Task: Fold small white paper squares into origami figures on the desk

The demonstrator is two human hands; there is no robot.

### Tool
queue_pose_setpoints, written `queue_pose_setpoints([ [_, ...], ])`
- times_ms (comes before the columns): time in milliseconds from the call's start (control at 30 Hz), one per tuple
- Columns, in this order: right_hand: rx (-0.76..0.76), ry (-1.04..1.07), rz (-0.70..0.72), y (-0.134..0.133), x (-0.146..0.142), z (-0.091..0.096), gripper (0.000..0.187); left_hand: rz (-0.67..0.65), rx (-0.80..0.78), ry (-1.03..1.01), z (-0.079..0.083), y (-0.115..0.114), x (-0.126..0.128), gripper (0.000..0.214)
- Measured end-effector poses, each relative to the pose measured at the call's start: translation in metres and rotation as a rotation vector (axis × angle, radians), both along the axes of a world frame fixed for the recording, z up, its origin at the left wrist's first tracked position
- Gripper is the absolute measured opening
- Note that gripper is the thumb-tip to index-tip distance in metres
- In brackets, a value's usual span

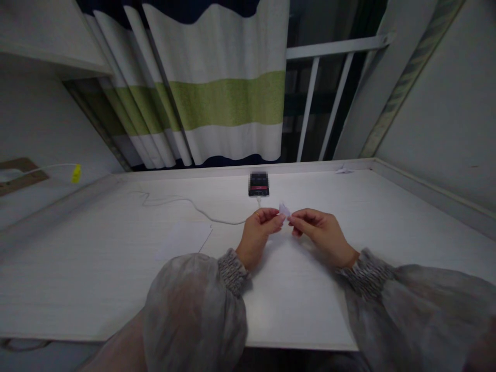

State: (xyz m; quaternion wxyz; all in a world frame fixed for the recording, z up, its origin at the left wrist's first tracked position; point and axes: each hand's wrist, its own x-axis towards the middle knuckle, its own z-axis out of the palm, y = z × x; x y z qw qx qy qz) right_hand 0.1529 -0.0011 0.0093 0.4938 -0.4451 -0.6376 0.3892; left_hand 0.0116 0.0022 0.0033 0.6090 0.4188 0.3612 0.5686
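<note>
A small folded piece of white paper (284, 209) is held up over the white desk (294, 305). My left hand (260, 230) pinches its left side between thumb and fingers, with a ring on one finger. From the other side, my right hand (321, 230) grips the paper's right edge with thumb and forefinger. The fingertips of both hands are close together and cover part of the paper, so its full shape is hidden. Just beyond the hands lies a phone (259, 185) with a blurred screen.
A white cable (197, 207) runs across the desk to the phone. Left of my hands lies a white sheet (182, 240), a thin dark line at its right edge. Crumpled paper (344, 170) rests at the back right. A striped curtain (232, 103) hangs behind the desk beside a white railing (337, 49).
</note>
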Motion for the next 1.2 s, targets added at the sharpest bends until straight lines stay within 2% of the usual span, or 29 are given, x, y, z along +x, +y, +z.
queue_pose_setpoints([
  [167, 0.408, -0.340, -0.085, -0.0044, 0.0012, -0.0007, 0.015, 0.010, 0.030, -0.055, -0.0016, 0.0004, 0.0021, 0.021],
  [300, 0.528, -0.409, -0.057, -0.0047, 0.0024, -0.0022, 0.012, -0.027, 0.057, -0.046, -0.0002, -0.0015, 0.0019, 0.022],
  [500, 0.531, -0.381, -0.058, -0.0030, 0.0036, -0.0036, 0.014, -0.112, 0.060, -0.043, 0.0018, -0.0036, 0.0021, 0.024],
  [733, 0.375, -0.225, 0.037, 0.0014, 0.0055, -0.0062, 0.026, -0.144, 0.040, -0.048, 0.0020, -0.0024, 0.0011, 0.028],
  [900, 0.323, -0.201, 0.036, 0.0022, 0.0061, -0.0048, 0.022, -0.116, -0.014, -0.045, 0.0055, -0.0040, 0.0015, 0.032],
  [1200, 0.447, -0.315, 0.067, -0.0012, 0.0091, -0.0007, 0.016, -0.104, -0.059, -0.062, 0.0070, -0.0037, 0.0020, 0.031],
])
